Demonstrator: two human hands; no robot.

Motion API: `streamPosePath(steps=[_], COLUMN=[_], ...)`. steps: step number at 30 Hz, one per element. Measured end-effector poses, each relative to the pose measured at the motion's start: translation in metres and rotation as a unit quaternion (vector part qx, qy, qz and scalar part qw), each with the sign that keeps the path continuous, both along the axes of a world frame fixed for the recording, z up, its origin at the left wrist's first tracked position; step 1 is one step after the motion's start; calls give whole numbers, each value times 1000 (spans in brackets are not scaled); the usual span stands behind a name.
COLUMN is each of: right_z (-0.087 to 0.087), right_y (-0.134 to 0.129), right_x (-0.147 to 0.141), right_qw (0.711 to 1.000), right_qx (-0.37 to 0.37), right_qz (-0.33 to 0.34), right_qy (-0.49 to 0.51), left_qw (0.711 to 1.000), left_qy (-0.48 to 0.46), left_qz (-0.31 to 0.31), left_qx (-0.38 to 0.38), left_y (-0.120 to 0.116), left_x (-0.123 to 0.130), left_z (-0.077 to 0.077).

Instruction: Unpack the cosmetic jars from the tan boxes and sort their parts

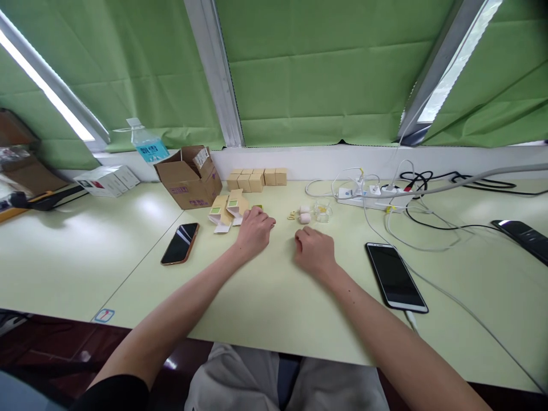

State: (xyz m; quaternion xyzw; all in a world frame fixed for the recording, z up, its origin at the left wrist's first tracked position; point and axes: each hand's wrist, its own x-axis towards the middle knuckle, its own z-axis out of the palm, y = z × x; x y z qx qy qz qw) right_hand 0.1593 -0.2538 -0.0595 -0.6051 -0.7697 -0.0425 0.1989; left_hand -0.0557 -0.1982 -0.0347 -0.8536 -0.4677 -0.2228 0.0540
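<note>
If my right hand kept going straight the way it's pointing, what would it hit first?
Your right hand would probably meet the small yellow pieces first, perhaps brushing the pink pieces; its exact line is hard to judge.

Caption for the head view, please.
Left hand beside opened small boxes, right hand near pink pieces, on a pale desk.

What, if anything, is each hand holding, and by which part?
It cannot be told: nothing shows in the left hand or right hand, but curled fingers could hide something small.
</note>
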Motion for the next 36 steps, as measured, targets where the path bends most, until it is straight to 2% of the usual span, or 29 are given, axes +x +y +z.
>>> streamPosePath(steps=[2,5,11,14,20,24,27,32,36], right_z=[0,3,7,7,6,6,6,8,7], right_y=[-10,-14,-10,-11,-11,-10,-10,-10,-10], right_x=[-10,-20,-19,-18,-19,-18,-18,-18,-18], right_qw=[998,995,992,991,990,990,990,990,990], right_qx=[-49,-73,-95,-100,-102,-102,-102,-100,-96], right_qz=[37,67,81,88,92,93,93,95,97], right_qy=[-14,-23,-27,-28,-28,-26,-25,-21,-16], left_qw=[1000,999,985,973,969,969,970,977,980], left_qy=[20,34,41,73,94,99,99,93,95], left_qz=[7,38,167,215,222,216,209,181,159], left_qx=[-3,10,9,-37,-61,-66,-73,-66,-70], left_y=[8,31,102,135,175,191,195,186,177], left_x=[3,-3,-32,-40,-29,-13,-5,-4,-9], left_z=[8,23,50,53,44,40,38,39,44])
